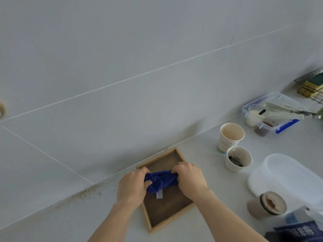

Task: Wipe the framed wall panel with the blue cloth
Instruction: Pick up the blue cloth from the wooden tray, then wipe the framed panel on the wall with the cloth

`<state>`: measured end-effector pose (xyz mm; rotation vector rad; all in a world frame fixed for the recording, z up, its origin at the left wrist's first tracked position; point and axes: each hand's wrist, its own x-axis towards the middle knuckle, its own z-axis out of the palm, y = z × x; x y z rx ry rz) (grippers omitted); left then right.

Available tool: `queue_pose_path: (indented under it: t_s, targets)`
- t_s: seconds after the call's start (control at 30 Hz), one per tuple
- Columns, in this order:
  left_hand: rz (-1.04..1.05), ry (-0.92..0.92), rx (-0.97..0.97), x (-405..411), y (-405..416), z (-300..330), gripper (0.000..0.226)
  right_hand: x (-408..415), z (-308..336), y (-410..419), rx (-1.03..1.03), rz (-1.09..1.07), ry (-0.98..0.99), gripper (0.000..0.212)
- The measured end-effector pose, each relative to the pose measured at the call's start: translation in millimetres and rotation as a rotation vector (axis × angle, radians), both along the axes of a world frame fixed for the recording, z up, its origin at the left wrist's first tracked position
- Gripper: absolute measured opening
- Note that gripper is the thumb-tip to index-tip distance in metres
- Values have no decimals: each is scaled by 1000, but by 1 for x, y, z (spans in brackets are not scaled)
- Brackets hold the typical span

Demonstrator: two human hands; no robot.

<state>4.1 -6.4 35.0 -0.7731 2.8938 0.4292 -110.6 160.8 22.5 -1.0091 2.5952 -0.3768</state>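
A framed panel (167, 208) with a dark brown face and a light wooden frame lies flat on the pale counter, its far edge close to the tiled wall. A bunched blue cloth (160, 180) with a white tag hangs over the panel's middle. My left hand (132, 186) grips the cloth's left end. My right hand (190, 177) grips its right end. The cloth is stretched between both hands just above the panel's face.
Two paper cups (230, 137) (238, 158) stand to the right of the panel. Further right are a white plastic container (288, 177), a lidded jar (269, 205), a clear box with utensils (272, 112) and a wire rack with sponges (312, 86). Brown grime (87, 191) lines the wall joint at left.
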Motion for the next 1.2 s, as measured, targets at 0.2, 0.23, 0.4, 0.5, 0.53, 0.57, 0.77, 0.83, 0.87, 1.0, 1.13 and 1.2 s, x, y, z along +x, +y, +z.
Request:
queue_pose_path:
  t_s: [0.2,0.23,0.4,0.5,0.53,0.57,0.77,0.83,0.87,1.0,1.13,1.2]
  targets:
    - [9,65,-63,13,-20,59,19,9,60,-9,-33,12,42,31]
    - [13,80,-66,16,-24,70,19,12,70,-12,-41,11,60,35]
    - [30,191,-54,46,-43,131,15,36,134,-28,-127,-32,105,40]
    - [31,271,-77,72,-55,170,14,56,175,-39,-200,-46,126,41]
    - [31,295,-83,82,-60,183,14,63,188,-44,-222,-46,130,41]
    - [32,318,-91,92,-65,197,14,70,200,-50,-239,-42,135,42]
    - [59,425,-153,154,-95,266,13,120,267,-87,-312,32,178,48]
    - [67,466,-173,173,-105,285,14,134,284,-98,-357,48,165,47]
    - [70,485,-173,182,-110,293,14,140,292,-104,-381,52,148,47]
    - [92,544,-141,210,-130,321,4,159,320,-126,-606,20,-45,39]
    - [130,646,-68,230,-146,342,4,178,353,-135,-879,-19,-432,33]
    - [157,719,-22,235,-150,352,12,185,364,-141,-1001,-22,-616,31]
